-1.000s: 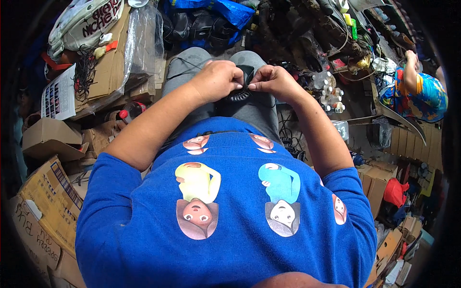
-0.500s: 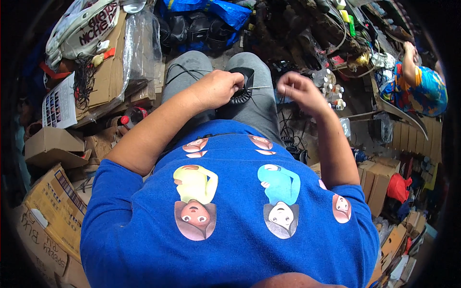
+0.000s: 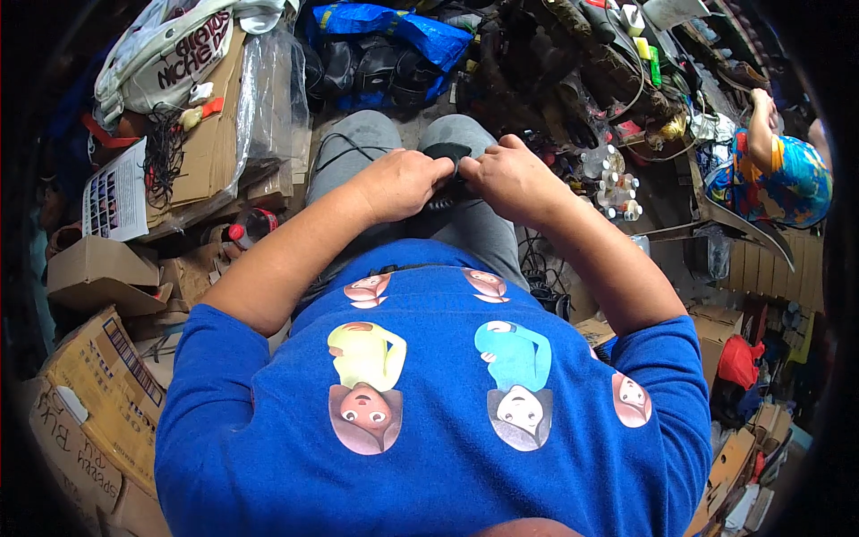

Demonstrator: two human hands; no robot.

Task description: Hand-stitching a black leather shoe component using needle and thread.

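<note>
Black gadget [image 3: 450, 159], small and dark, sits over the person's knees, pinched between both hands. Half a second ago the right hand [image 3: 512, 175] was lifted clear to the right and only the left hand [image 3: 404, 182] held the item; the right hand has now returned, and both sets of fingers are closed on it from opposite sides, touching. Judged from this, two-handed work on the item has resumed. Most of it is hidden under the fingers, so its kind cannot be told. A thin black cable [image 3: 344, 148] runs across the left thigh. Further left lie flattened cardboard [image 3: 210, 143] and a red-capped bottle [image 3: 250, 225]. Small white bottles [image 3: 613, 188] stand near right. Far right, another person [image 3: 774, 170] bends over. Clutter crowds every side.
</note>
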